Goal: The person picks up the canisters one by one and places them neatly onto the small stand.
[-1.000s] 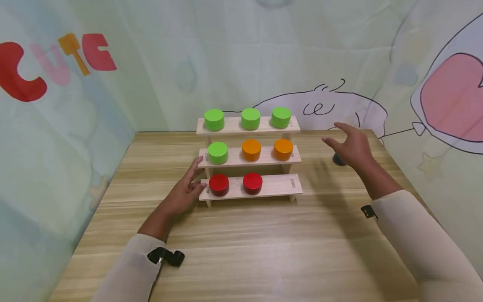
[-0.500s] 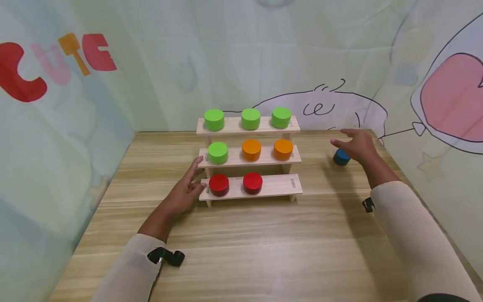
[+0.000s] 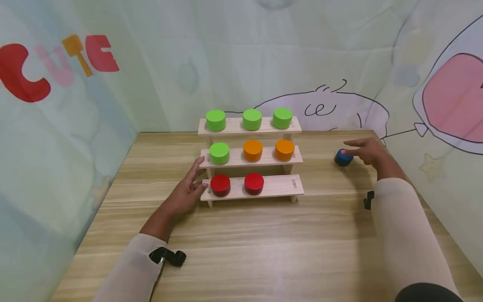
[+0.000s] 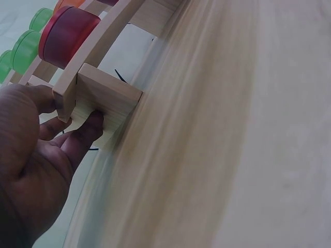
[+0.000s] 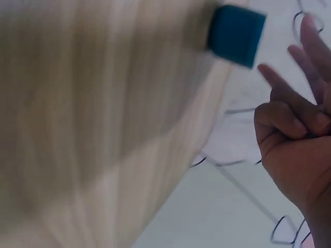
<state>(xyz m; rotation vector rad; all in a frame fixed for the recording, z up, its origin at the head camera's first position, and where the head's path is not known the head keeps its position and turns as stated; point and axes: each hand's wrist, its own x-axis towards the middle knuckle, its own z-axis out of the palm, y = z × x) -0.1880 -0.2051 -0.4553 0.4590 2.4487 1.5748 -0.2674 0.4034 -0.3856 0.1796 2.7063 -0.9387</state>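
A wooden three-step rack (image 3: pixel 280 184) stands on the table with round blocks on it. My left hand (image 3: pixel 185 195) holds the rack's left end; in the left wrist view its fingertips (image 4: pixel 93 124) meet the bottom step's support. Two red blocks (image 3: pixel 254 183) sit on the bottom step. The middle step bears one green block (image 3: pixel 219 153) and two orange blocks (image 3: pixel 253 150); three green blocks (image 3: pixel 252 119) line the top. At the right, a blue block (image 3: pixel 341 159) lies on the table. My right hand (image 3: pixel 371 154) is over it; the right wrist view shows a gap between them.
The wooden table (image 3: pixel 249 247) reaches a printed cloth backdrop (image 3: pixel 170 75) at the back and both sides. Black wrist camera mounts (image 3: pixel 170 256) sit on the sleeves. A dark rounded thing (image 3: pixel 428 292) shows at the lower right.
My right hand has moved down and to the right, to the blue block, which was partly hidden behind it earlier. My left hand and the rack stay in place.
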